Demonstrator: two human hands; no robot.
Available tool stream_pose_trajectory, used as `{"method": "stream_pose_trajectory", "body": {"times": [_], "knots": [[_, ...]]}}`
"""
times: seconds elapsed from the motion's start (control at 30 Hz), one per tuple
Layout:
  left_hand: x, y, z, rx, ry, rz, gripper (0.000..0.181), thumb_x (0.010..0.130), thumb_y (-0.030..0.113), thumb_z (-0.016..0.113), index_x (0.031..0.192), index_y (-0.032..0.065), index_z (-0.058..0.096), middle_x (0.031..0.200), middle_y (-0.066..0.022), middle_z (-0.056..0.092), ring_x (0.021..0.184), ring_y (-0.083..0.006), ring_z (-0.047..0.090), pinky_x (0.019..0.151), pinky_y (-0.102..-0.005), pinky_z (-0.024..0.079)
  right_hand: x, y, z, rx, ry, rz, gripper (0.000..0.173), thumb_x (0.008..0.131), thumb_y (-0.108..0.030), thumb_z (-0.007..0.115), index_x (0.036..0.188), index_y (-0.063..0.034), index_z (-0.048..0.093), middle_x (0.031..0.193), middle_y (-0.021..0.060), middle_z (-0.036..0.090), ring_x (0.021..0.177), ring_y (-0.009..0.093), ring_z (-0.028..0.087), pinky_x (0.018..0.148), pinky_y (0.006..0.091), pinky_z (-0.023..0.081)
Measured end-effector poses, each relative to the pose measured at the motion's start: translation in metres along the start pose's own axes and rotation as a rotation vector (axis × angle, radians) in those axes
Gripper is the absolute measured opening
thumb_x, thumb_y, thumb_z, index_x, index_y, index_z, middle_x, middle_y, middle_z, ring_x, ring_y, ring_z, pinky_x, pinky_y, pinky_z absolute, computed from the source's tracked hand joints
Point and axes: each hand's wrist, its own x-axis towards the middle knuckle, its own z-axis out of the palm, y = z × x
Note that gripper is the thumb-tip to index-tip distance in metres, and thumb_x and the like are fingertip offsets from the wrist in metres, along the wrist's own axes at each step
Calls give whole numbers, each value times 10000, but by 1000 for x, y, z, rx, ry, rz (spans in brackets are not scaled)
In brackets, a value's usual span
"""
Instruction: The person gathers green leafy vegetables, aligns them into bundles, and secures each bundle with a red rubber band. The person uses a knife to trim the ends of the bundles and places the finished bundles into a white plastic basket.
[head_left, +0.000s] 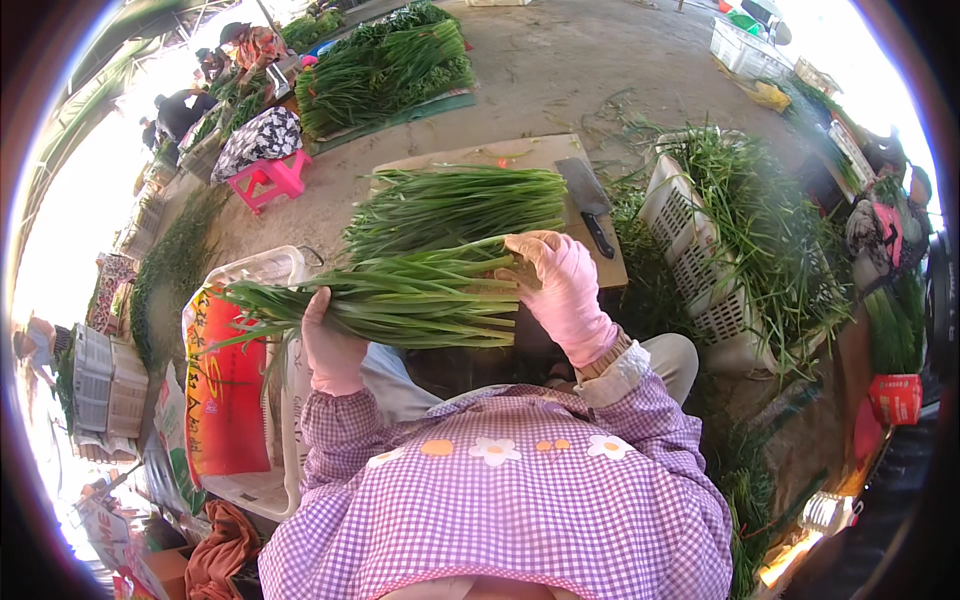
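Observation:
My left hand (334, 351), in a pink glove with bare fingertips, grips a bunch of long flat green leaves (420, 300), which look like garlic chives. The leafy tips stick out past that hand on the left. At the pale stem ends on the right is my right hand (559, 277), also gloved in pink. Its thumb and fingers are bent around the upper stem ends; whether it pinches any is unclear. Just beyond, a larger pile of the same greens (457, 206) lies on a wooden board (592, 266). A cleaver with a black handle (585, 187) rests beside the pile.
To the right stands a white slatted crate (694, 251) heaped with loose leaves. A white plastic basket (289, 465) with a red and yellow bag (229, 397) is at my left. Farther off are a pink stool (268, 180), stacked green bundles (386, 71) and other people.

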Motion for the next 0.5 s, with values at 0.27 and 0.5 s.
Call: {"method": "stream_pose_trajectory", "body": {"times": [0.27,0.5], "knots": [[-5,-9,11,82,119,-58,343,988,225,614,1268,30,638,1261,-141,698,1151,-331,674,992,-519,560,-12,13,6,432,-204,204,233,814,-79,794,1040,-69,739,935,84,716,898,252,697,786,355,557],[-2,-8,-1,90,-40,37,318,922,166,676,1199,12,649,1159,-122,700,1054,-320,683,969,-488,568,-27,15,11,1308,-240,758,208,979,-102,709,1131,30,657,1062,70,728,958,146,691,900,291,551]]}}
